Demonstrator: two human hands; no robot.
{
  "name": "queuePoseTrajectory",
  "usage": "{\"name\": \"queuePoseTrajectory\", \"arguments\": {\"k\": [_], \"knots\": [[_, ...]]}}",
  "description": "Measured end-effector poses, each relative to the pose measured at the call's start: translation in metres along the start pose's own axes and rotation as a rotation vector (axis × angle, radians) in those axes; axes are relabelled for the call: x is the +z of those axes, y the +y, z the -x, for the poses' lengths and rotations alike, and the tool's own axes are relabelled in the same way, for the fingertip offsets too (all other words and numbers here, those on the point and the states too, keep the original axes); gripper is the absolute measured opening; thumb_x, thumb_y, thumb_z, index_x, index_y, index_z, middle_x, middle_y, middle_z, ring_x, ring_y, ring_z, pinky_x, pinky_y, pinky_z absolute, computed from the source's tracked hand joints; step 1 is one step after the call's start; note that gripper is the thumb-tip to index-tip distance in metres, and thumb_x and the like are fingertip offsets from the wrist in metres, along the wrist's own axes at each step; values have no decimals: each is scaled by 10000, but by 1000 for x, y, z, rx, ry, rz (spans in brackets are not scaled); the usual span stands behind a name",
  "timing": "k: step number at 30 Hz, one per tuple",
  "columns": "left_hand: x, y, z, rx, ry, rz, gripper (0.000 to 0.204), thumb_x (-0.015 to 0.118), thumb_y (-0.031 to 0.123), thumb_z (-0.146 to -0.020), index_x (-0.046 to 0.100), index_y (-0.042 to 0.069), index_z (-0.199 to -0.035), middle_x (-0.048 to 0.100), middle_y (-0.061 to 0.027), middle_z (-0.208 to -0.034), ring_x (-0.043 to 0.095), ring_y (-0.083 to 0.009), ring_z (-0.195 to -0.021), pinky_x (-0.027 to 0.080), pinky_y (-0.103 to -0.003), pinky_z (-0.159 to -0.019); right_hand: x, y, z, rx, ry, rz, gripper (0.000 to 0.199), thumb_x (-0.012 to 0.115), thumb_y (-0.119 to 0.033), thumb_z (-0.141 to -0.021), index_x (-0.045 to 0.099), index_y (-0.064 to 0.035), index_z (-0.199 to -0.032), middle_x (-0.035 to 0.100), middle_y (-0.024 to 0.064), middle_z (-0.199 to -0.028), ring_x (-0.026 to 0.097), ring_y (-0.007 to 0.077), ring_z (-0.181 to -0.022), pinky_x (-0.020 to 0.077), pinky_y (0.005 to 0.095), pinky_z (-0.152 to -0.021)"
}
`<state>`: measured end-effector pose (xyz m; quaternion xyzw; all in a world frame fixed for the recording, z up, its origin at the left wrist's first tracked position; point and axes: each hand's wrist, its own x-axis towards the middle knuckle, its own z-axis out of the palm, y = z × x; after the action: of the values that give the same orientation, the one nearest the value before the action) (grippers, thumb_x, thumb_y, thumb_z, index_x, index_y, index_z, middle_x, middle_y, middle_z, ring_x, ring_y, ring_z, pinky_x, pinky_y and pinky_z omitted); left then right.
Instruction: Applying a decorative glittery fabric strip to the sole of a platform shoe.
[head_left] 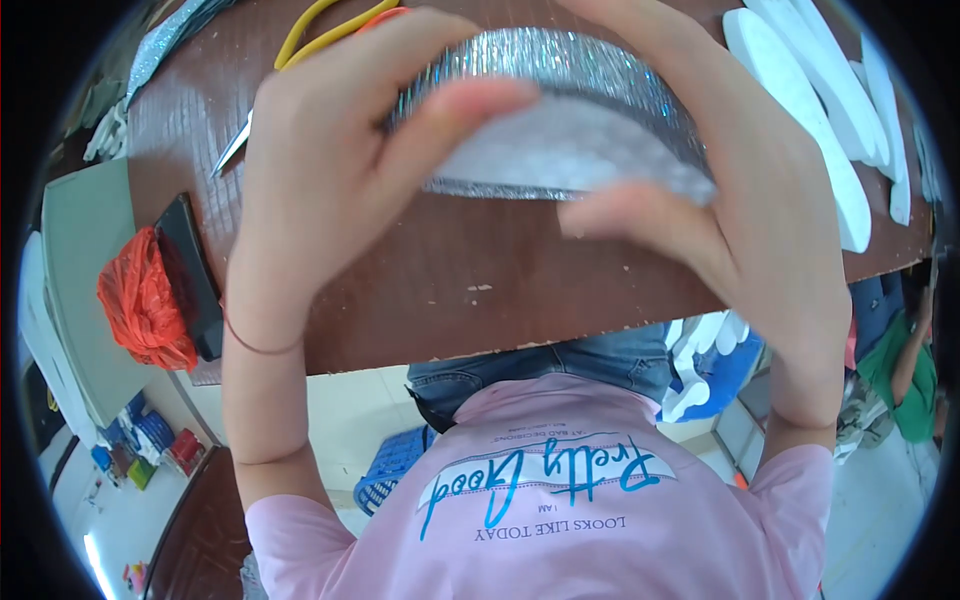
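Observation:
Between my two hands is a curved white foam-like piece (pixel 560 145), its outer edge covered in a shiny silver glitter strip (pixel 560 58). My left hand (pixel 335 150) grips its left end, thumb over the white face and fingers at the far edge. At the other end my right hand (pixel 755 170) closes round it, the thumb along the near edge and the fingertips cut off by the picture's top. Both hands are slightly blurred. Partly behind my left hand lies a pair of scissors (pixel 300 38) with yellow and orange handles.
Several white curved pieces (pixel 805 130) lie on the brown table (pixel 480 270) at the right. A red plastic bag (pixel 150 305) rests against a dark flat device (pixel 190 265) at the left edge. Below the table stands a blue basket (pixel 395 465). A person in green (pixel 900 375) is at the far right.

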<state>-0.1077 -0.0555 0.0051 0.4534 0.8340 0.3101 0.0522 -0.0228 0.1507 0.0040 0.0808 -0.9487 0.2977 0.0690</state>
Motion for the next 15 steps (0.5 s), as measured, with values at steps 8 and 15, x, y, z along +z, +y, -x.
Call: {"name": "queuePoseTrajectory", "arguments": {"k": [8,15], "knots": [[43,-9,1,-148,487,1092,431,574,269,-903,436,0,-1211,584,-97,-1067,537,-150,-898,424,-246,-807,-16,-3,-11,182,20,-133,183,558,-186,-878,569,-40,-988,547,16,-806,463,130,-642,381,253,-608],[24,44,29,-184,602,750,312,427,122,-956,439,8,-1247,565,-104,-1101,519,-167,-920,419,-242,-829,-15,-48,23,240,62,-276,238,450,-257,-946,536,-35,-935,528,24,-785,437,130,-665,374,260,-628]]}}
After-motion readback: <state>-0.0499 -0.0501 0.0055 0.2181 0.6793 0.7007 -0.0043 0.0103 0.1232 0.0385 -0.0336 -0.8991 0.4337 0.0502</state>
